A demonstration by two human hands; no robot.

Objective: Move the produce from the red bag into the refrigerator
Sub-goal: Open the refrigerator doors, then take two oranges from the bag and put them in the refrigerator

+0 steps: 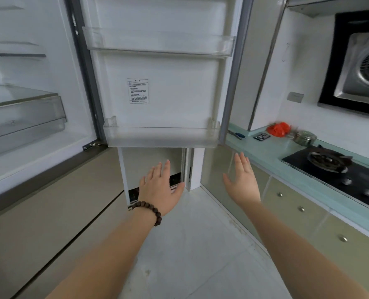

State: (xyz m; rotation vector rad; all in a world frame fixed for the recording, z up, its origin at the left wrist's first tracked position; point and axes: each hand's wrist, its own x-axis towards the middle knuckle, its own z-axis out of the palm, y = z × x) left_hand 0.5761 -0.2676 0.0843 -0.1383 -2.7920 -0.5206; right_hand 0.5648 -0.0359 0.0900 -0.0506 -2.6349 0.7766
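The refrigerator stands open on the left, its white interior [39,134] showing glass shelves and a clear drawer [26,119]. Its open door [157,87] faces me with two clear bins, both bare. The red bag [278,129] lies crumpled on the pale green counter at the far right, well beyond both hands. My left hand [161,187], with a bead bracelet at the wrist, is stretched forward below the door with fingers straight, holding nothing. My right hand [243,180] is likewise extended flat and holds nothing.
The green counter [265,152] carries a steel lidded pot [304,138], a blue-handled tool [237,134] and a small dark device [262,137]. A gas hob [334,167] sits further right under a range hood [362,67]. Cabinet drawers with knobs line the right side; white floor tiles lie below.
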